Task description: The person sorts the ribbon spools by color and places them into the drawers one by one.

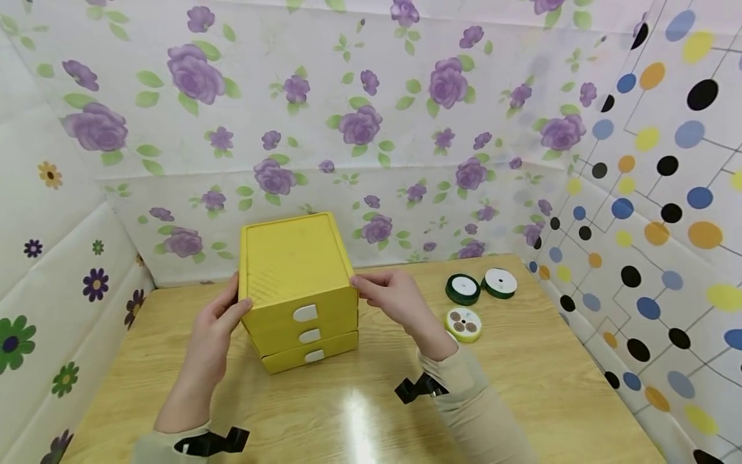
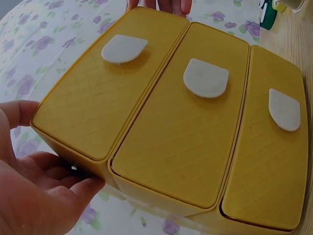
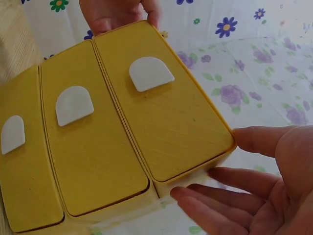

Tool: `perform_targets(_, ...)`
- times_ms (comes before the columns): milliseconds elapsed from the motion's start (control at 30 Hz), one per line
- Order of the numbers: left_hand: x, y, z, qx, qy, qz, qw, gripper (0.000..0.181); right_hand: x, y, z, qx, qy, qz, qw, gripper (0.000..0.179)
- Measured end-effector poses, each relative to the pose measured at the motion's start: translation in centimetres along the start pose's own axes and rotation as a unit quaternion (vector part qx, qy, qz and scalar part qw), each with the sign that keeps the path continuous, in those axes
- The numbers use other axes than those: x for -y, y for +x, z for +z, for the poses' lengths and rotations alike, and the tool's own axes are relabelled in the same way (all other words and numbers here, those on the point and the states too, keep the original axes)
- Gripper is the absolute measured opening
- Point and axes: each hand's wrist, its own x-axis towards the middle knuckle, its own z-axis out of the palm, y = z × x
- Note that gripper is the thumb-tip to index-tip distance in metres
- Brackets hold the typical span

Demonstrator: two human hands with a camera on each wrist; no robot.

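Purple roses run right across the back cloth (image 1: pixel 359 129), with a dotted cloth (image 1: pixel 695 235) on the right and a flowered one (image 1: pixel 69 283) on the left, all closing in on a wood-grain table (image 1: pixel 551 367). Out to the right, three spools: a green-edged spool (image 1: pixel 463 289) just beside its green-edged neighbour (image 1: pixel 499 283), and a yellow-edged spool (image 1: pixel 464 324) nearer the person, close by the right wrist. Something white peeks out beside that wrist, too hidden to tell what.

Left of centre, upright on the table, there it is: the yellow drawer box (image 1: pixel 295 254), three fronts stacked, a white tab on each, and the spools well apart from it. Both hands are on it, one per side!

Left hand (image 1: pixel 211 325): thumb over the top front corner, fingers bent against the side wall, a wide hold on that edge. Right hand (image 1: pixel 400 299), opposite: thumb tip meeting the other top corner, fingers spread and fairly straight along the side, fingertips at the wall; how hard they press, I cannot tell. Black straps cross both cuffs, clear of the box.
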Motion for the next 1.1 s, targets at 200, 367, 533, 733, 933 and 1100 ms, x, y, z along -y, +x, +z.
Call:
perform_targets(200,0.1,0.7,0.0,0.018,-0.010,-0.009,0.9997,0.066,-0.1,-0.1,0.0,0.005,0.030,-0.019,0.9994,0.047)
perform_targets(367,0.3,1.2,0.1,0.028,-0.002,-0.023,0.9993,0.066,-0.5,-0.1,-0.3,0.004,0.019,-0.024,0.9995,0.046)
perform_targets(533,0.0,1.8,0.2,0.028,0.000,-0.029,0.9992,0.065,-0.6,0.1,-0.5,-0.003,0.019,-0.033,0.9993,0.046)
perform_targets(733,-0.2,2.5,0.1,0.037,0.009,-0.054,0.9978,0.065,-0.6,0.2,-0.4,-0.016,0.028,-0.037,0.9988,0.046)
perform_targets(933,-0.1,3.0,0.0,0.048,0.017,-0.051,0.9974,0.066,-0.8,0.6,-0.3,-0.023,0.030,-0.041,0.9984,0.046)
perform_targets(1100,-0.2,3.4,-0.3,0.060,0.011,-0.051,0.9968,0.067,-0.9,0.9,-0.3,-0.028,0.033,-0.045,0.9981,0.046)
